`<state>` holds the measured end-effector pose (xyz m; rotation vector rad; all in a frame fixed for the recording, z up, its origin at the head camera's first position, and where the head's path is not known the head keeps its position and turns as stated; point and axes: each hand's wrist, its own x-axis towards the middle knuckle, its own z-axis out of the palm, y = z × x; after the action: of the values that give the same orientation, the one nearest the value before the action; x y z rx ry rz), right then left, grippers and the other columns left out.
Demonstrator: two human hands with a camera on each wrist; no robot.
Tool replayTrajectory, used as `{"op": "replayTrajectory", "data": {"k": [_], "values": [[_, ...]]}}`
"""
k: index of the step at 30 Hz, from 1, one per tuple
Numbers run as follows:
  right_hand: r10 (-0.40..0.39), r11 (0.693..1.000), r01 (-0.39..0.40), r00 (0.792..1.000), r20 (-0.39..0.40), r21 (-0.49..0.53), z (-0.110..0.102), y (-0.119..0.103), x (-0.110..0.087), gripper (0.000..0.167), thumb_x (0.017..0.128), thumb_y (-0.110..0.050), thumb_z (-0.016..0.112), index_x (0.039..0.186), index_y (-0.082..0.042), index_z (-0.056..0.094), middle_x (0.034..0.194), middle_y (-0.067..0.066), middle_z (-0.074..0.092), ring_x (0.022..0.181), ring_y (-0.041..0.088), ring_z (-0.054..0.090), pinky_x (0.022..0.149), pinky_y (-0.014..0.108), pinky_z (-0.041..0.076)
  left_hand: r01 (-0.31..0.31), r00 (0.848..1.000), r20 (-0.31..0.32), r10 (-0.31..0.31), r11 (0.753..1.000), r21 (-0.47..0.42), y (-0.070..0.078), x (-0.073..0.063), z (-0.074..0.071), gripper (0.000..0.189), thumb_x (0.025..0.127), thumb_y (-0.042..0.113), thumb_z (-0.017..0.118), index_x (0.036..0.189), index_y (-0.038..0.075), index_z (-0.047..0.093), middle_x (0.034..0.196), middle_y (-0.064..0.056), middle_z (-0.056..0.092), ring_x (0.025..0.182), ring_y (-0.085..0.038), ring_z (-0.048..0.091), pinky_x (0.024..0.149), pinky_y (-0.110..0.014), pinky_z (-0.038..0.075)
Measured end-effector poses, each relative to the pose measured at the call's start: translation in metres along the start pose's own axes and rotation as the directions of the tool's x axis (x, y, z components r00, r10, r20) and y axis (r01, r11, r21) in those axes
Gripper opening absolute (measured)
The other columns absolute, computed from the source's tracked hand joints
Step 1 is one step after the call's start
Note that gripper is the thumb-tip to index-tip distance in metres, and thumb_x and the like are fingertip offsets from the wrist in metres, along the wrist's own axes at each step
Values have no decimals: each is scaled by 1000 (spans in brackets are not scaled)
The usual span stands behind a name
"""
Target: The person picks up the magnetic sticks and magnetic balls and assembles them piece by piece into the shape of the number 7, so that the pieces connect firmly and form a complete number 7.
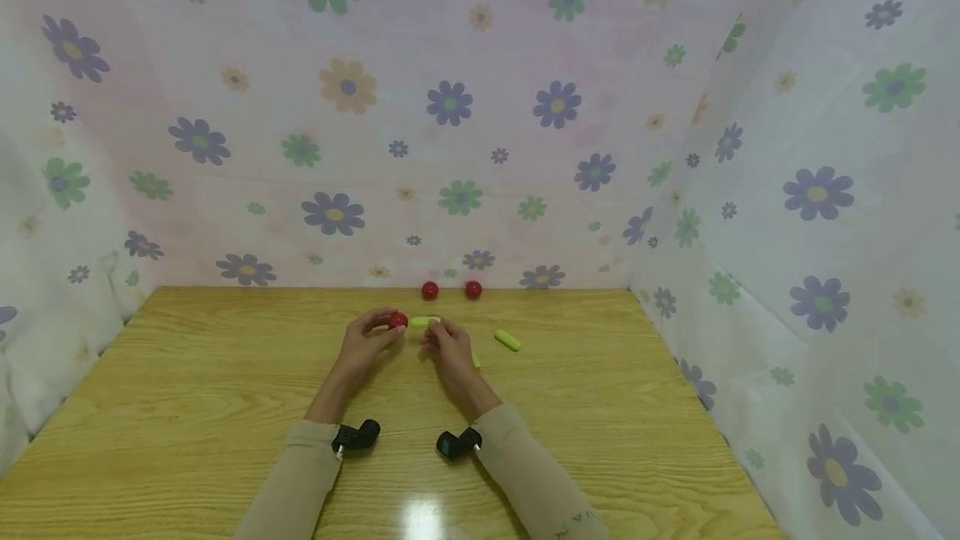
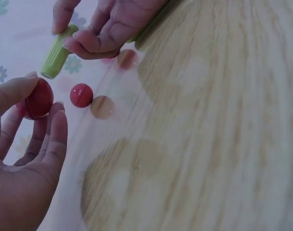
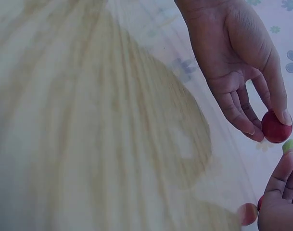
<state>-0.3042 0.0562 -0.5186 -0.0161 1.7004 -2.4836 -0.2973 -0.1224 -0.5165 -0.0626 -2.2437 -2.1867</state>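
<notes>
A: ok so what's the left hand (image 1: 365,342) got? can't see past the sleeve from here lol

B: a shiny red ball (image 1: 398,321) with a seam line on it. thumb on one side, fingers on the other, so yeah, a proper pinch. it's towards the far side of the wood-grain table (image 1: 225,382).

A: and the right hand (image 1: 452,352)?

B: gripping too. fingertips pinching a ridged yellow-green stick (image 1: 422,322), with the free end pointed at the ball. they're right beside each other, couldn't swear whether they touch tbh.

A: any more of those around?

B: yep, a second green stick (image 1: 507,340) lies at an angle just right of the right hand, and a third green stick (image 1: 476,362) is mostly hidden behind that hand, only a bit pokes out. plus two more balls at the back edge, left one (image 1: 430,291) and right one (image 1: 473,290), a little apart, near the flowery cloth (image 1: 390,40).

A: what's the black stuff on the cuffs?

B: one small black gadget (image 1: 356,437) per wrist, over beige sleeves (image 1: 296,477).
</notes>
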Motion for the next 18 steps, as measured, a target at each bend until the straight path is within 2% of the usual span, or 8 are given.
{"op": "replayTrajectory", "data": {"k": [10, 18], "values": [[27, 1000, -27, 997, 68, 8, -1, 6, 8, 29, 109, -18, 50, 120, 9, 52, 99, 4, 58, 90, 12, 63, 80, 20, 55, 5, 1000, 11, -6, 999, 40, -6, 6, -5, 53, 96, 27, 74, 141, 4, 58, 137, -18, 59, 123, -30, 58, 95, -27, 50], [9, 1000, -10, 995, 102, 14, -4, 8, 10, 10, 108, -9, 48, 107, 0, 53, 99, 6, 58, 91, 13, 61, 80, 20, 54, 15, 999, 44, -18, 998, 58, -9, 12, -9, 54, 96, 28, 73, 142, 5, 57, 137, -17, 60, 122, -26, 58, 97, -28, 50]]}}
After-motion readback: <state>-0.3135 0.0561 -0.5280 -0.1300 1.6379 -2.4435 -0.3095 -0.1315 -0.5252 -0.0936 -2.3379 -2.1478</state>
